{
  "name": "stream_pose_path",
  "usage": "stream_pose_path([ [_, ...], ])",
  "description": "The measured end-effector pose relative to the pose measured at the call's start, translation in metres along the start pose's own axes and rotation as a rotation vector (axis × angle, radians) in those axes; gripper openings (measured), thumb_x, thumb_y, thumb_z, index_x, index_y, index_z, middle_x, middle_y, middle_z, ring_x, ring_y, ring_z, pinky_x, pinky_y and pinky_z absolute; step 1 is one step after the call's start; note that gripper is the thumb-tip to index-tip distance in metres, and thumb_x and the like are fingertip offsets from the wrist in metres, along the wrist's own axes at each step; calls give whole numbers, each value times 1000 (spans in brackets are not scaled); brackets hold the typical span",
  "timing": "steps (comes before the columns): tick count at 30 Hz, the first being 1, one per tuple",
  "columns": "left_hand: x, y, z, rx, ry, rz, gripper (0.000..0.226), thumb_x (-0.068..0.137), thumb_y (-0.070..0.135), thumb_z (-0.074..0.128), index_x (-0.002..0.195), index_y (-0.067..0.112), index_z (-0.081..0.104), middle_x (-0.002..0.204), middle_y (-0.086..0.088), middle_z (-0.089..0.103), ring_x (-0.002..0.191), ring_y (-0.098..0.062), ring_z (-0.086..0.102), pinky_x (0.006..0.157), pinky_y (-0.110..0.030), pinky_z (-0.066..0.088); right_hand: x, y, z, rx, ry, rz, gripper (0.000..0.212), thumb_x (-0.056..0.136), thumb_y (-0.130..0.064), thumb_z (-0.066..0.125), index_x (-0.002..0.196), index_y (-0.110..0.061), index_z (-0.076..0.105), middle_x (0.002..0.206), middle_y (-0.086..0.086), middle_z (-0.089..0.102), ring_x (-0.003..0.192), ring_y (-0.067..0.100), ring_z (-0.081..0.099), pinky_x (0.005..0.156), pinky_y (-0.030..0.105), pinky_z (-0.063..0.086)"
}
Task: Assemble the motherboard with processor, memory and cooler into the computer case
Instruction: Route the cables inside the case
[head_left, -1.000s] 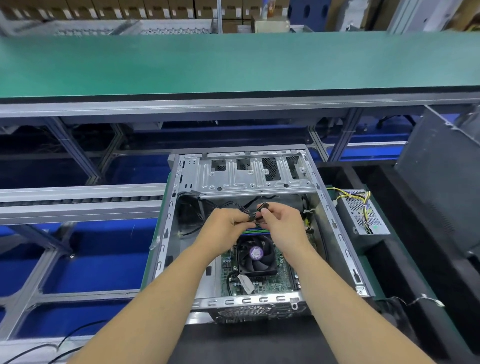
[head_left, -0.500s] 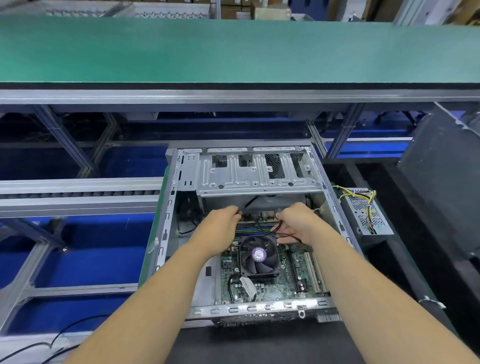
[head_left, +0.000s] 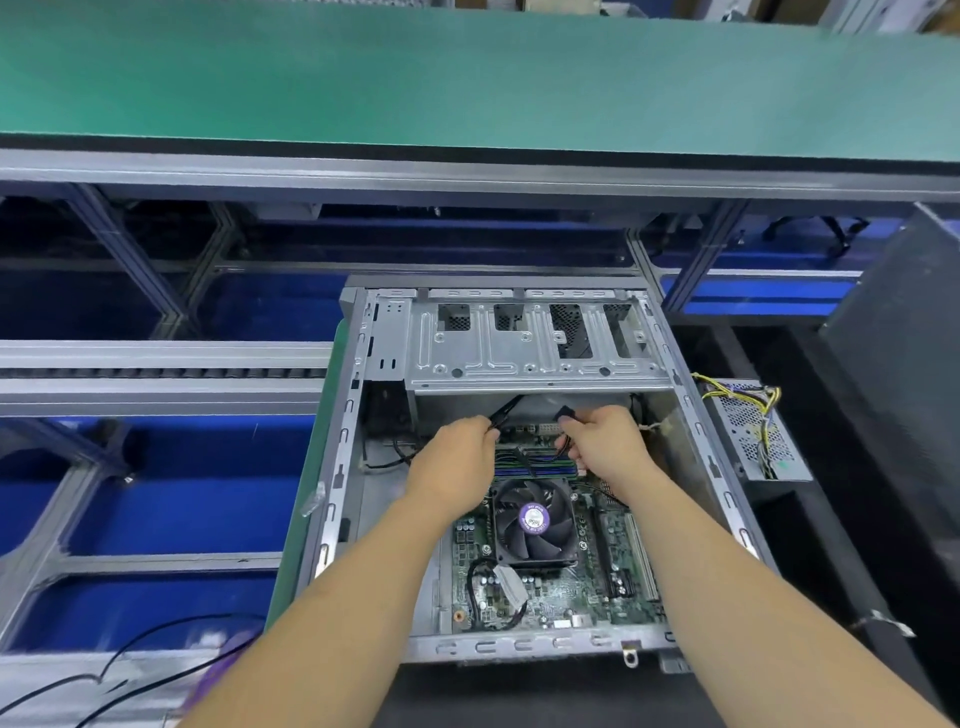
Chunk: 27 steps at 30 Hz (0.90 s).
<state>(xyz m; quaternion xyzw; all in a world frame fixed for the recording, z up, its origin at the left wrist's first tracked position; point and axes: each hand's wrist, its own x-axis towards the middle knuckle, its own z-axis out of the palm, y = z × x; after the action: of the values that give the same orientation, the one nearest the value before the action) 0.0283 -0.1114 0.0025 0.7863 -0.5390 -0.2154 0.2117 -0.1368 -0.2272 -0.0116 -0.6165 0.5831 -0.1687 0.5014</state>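
Observation:
An open grey computer case (head_left: 524, 358) lies flat in front of me. Inside it sits the green motherboard (head_left: 566, 592) with a black cooler fan (head_left: 534, 519) and memory sticks (head_left: 535, 462) just beyond the fan. My left hand (head_left: 457, 467) grips a black cable (head_left: 506, 410) that runs up toward the drive cage. My right hand (head_left: 605, 447) holds a black connector (head_left: 565, 415) with its wires, above the board's far edge. Both hands hover over the memory area.
A power supply (head_left: 758, 431) with yellow and black wires lies right of the case. A dark panel (head_left: 904, 364) leans further right. A green conveyor belt (head_left: 467, 78) runs across the back. Metal frame rails (head_left: 156, 384) and loose black cables (head_left: 130, 670) are at left.
My hands have moved apart and further into the case, from a joint hold above the fan to separate holds near the board's far edge. The view has tilted downward.

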Motion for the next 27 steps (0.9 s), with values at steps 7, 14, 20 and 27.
stream_pose_path([
  [7, 1, -1, 4, -20, -24, -116, 33, 106, 30, 34, 95, 12, 60, 88, -3, 69, 82, -25, 65, 75, -44, 55, 3, 3, -1, 47, 64, -16, 9, 98, -6, 60, 103, 0, 64, 58, 1, 69, 46, 8, 53, 43, 22, 43],
  [14, 1, -1, 5, 27, 41, -152, 29, 106, 31, 35, 94, 15, 56, 81, 0, 66, 75, -24, 61, 60, -33, 41, 2, 1, -8, -50, 33, -113, 30, 101, -1, 50, 114, -18, 71, 84, 2, 72, 61, 0, 60, 50, 10, 40],
  [20, 0, 0, 4, 7, 42, -165, 26, 106, 28, 35, 86, 15, 46, 69, 2, 51, 67, -27, 54, 57, -32, 36, 3, -4, -7, -339, 80, -208, 23, 93, -3, 63, 105, -17, 78, 81, -2, 70, 68, 10, 63, 50, 3, 38],
  [27, 2, -1, 2, -230, -1, -187, 32, 106, 24, 35, 92, 3, 54, 86, -11, 65, 80, -33, 61, 72, -44, 52, 6, -10, -4, -504, 53, -181, 39, 100, -19, 62, 63, -15, 51, 60, -2, 48, 51, 13, 43, 38, 12, 32],
])
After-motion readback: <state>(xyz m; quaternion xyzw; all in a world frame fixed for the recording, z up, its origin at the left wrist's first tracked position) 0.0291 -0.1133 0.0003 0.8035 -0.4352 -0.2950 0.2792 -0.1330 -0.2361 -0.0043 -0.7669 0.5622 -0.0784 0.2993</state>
